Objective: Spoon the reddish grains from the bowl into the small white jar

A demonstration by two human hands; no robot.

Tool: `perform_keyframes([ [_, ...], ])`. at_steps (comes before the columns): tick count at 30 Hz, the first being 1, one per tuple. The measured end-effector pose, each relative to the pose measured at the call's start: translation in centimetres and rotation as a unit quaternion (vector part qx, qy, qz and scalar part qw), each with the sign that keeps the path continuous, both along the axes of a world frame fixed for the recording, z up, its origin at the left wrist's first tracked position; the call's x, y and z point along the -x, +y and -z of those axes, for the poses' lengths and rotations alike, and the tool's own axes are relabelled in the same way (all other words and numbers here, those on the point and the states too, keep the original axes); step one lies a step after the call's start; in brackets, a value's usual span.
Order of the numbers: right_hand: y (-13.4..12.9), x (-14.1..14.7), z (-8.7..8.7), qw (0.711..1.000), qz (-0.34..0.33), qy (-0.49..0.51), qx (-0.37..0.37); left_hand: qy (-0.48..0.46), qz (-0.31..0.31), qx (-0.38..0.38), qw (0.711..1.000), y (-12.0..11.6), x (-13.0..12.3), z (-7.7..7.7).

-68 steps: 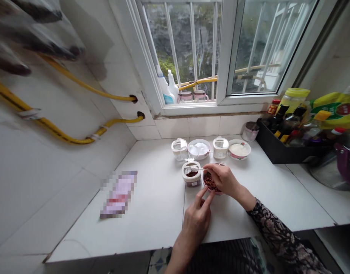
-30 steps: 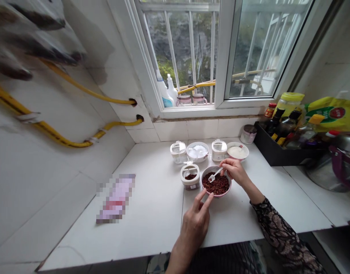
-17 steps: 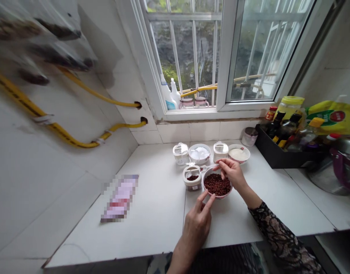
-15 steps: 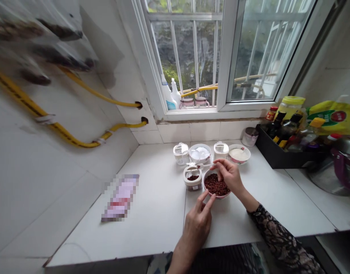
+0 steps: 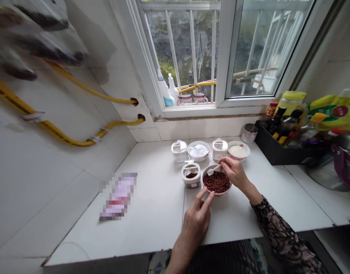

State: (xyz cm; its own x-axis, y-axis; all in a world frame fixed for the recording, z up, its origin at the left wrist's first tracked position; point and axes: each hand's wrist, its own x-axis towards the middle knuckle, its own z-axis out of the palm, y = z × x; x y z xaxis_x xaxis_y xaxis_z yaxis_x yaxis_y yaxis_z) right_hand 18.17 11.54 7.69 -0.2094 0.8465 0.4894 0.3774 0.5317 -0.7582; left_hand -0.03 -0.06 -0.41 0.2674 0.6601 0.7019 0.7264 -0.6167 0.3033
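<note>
Spoon (image 5: pixel 210 172): lay over the far left part of the bowl (image 5: pixel 220 195), with the scoop end to the left of the right hand (image 5: pixel 234 176).
Long axis of spoon: ran slantwise from scoop at the left to handle end at the right, slightly farther from the body at the handle.
Scoop contact: could not be confirmed as touching or clear of the dark red grains (image 5: pixel 220 183); load likewise not readable.
Right hand: found pinching the handle end between thumb and fingertips; noted as nearer to the spoon than the left hand (image 5: pixel 195 223).
Left hand: seen with two digits spread apart, tips at the near left rim of the bowl; not closed on anything.
Jar (image 5: pixel 191 181): stood just beside the bowl, to its left, open at the top with dark red grains inside. Judged the relation of most weight: lay leftward of the scoop, on the side away from the right hand.
Behind: recorded two white-topped tubs (image 5: pixel 220 151) and two shallow bowls of pale contents (image 5: pixel 198 151), on the worktop (image 5: pixel 155 220).
</note>
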Motion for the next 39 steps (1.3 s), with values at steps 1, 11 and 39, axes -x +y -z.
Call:
perform_keyframes([
  [1,0.1,-0.1,0.1,1.000,-0.001,-0.016,0.013,-0.001,0.000,0.002,1.000,0.0,0.0,0.0],
  [11,0.4,0.2,0.2,0.992,0.007,0.033,0.118,0.007,-0.003,0.001,1.000,0.0,0.1,-0.1],
  [39,0.3,0.5,0.3,0.963,-0.023,0.139,0.230,0.008,-0.003,0.006,1.000,-0.1,0.1,0.1],
])
